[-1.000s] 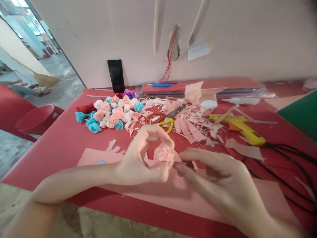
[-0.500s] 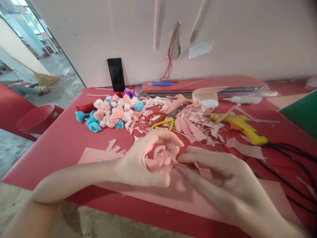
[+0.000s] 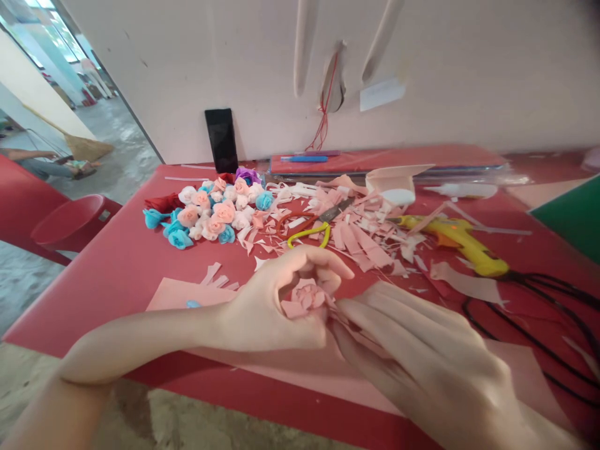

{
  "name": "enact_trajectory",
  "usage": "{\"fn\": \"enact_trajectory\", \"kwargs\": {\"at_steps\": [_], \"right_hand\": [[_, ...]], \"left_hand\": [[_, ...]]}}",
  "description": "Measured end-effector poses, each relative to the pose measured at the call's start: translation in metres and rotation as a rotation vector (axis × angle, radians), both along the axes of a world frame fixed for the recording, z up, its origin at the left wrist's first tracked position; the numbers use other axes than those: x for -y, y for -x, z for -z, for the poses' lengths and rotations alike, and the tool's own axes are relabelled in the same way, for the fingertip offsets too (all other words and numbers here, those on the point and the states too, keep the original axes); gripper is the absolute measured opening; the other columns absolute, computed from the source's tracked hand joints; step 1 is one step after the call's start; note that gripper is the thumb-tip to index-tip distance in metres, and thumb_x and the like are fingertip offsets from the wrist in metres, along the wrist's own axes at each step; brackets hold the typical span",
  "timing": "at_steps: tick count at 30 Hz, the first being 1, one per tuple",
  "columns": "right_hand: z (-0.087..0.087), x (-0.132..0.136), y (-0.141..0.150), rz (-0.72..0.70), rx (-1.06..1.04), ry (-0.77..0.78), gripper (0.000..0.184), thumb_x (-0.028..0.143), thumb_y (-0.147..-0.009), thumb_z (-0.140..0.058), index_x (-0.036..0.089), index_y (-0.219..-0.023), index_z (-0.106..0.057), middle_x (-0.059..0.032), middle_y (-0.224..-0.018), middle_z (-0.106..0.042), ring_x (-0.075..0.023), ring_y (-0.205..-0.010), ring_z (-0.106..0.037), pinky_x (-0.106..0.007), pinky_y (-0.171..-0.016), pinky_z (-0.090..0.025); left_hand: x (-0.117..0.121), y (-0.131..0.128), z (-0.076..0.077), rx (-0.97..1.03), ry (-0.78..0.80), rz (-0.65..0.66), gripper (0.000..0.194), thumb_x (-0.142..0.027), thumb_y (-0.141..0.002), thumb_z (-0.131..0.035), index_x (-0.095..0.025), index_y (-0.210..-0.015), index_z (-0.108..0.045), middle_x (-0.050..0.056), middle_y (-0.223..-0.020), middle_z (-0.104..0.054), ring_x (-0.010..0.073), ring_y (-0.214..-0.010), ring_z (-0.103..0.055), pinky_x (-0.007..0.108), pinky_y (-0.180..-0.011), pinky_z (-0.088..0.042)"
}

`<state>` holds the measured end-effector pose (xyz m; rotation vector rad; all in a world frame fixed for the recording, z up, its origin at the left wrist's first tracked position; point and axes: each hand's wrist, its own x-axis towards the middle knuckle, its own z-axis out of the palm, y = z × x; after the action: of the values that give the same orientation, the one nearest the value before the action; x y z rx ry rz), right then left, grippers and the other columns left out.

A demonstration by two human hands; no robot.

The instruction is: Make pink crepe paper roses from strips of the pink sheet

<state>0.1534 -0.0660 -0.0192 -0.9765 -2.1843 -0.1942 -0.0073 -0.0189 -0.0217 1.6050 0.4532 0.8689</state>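
My left hand (image 3: 281, 306) curls round a pink paper flower (image 3: 307, 297), its petals showing in the hollow between thumb and fingers. Against the flower's right side, my right hand (image 3: 417, 350) pinches a strip of pink paper that runs from the petals; part of the strip is hidden by the fingers. Under both hands lies a sheet of pink paper (image 3: 281, 369) on the red table (image 3: 112, 275). Beyond them are scissors (image 3: 309, 234) with a yellow and an orange handle, partly among pink paper scraps (image 3: 360, 244).
Finished paper roses (image 3: 210, 215) in pink, white and blue are heaped at the back left. A phone (image 3: 222, 140) leans on the wall behind. To the right lies a yellow glue gun (image 3: 462, 244) with black cords (image 3: 553, 290). A red bucket (image 3: 70, 222) stands left of the table.
My right hand's fingers have drawn together and turned, closing on the strip nearer the flower. The flower has turned slightly within my left hand, which stays in nearly the same place.
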Motion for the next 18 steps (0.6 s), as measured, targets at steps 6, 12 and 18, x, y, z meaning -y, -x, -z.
{"fn": "enact_trajectory", "kwargs": {"at_steps": [6,12,18], "right_hand": [[0.004,0.005,-0.002,-0.005,0.118,-0.008,0.025,0.001,-0.084,-0.04,0.016,-0.069,-0.053,-0.0006,-0.057,-0.054,-0.0142,-0.052,-0.045,-0.028,-0.055,-0.038],[0.005,0.007,-0.003,-0.057,0.152,0.016,0.028,0.004,-0.085,-0.036,0.013,-0.071,-0.058,-0.003,-0.058,-0.06,-0.0156,-0.051,-0.048,-0.03,-0.054,-0.038],[0.003,0.008,-0.007,-0.087,0.099,0.074,0.024,0.009,-0.088,-0.037,0.012,-0.08,-0.059,-0.0034,-0.058,-0.06,-0.0155,-0.052,-0.047,-0.028,-0.05,-0.036]], "left_hand": [[-0.003,0.002,0.001,0.045,0.046,0.157,0.047,0.008,-0.061,-0.045,-0.021,-0.098,-0.046,-0.004,-0.072,-0.038,0.0057,-0.062,-0.039,0.015,-0.055,-0.037],[-0.008,0.0,-0.005,0.093,-0.061,0.3,0.044,0.01,-0.057,-0.04,-0.018,-0.091,-0.047,-0.003,-0.07,-0.038,0.0069,-0.063,-0.038,0.017,-0.054,-0.034],[-0.011,0.003,-0.006,0.084,-0.22,0.334,0.033,0.002,-0.066,-0.052,-0.016,-0.092,-0.045,-0.003,-0.071,-0.037,0.0063,-0.06,-0.036,0.019,-0.056,-0.037]]}}
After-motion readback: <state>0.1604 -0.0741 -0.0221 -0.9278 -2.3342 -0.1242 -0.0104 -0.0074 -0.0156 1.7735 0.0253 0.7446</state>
